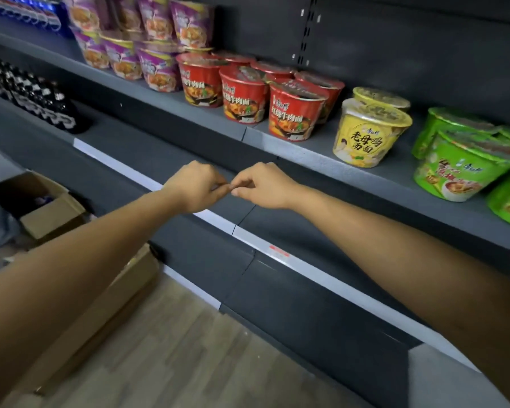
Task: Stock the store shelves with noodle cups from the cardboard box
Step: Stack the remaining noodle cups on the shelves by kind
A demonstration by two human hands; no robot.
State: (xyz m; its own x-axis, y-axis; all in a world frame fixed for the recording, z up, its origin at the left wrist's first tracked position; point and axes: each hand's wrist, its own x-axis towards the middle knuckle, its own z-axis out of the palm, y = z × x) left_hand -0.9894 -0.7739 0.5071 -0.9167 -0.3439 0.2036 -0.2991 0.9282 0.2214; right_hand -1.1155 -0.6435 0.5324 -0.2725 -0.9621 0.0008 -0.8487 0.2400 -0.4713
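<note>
My left hand (pixel 195 185) and my right hand (pixel 262 185) meet in front of the lower grey shelf (pixel 171 160), fingertips touching each other, fingers curled, no cup in either. On the shelf above stand purple noodle cups (pixel 156 69), red noodle cups (pixel 295 113), two yellow noodle cups (pixel 365 136) and green noodle cups (pixel 465 169). An open cardboard box (pixel 50 213) sits on the floor at the lower left, below my left forearm.
Dark bottles (pixel 36 95) stand on the lower shelf at the left. Blue packs (pixel 27 13) fill the top left. A second cardboard box (pixel 121 290) lies under my left forearm. Wooden floor (pixel 189 363) runs along the shelf base.
</note>
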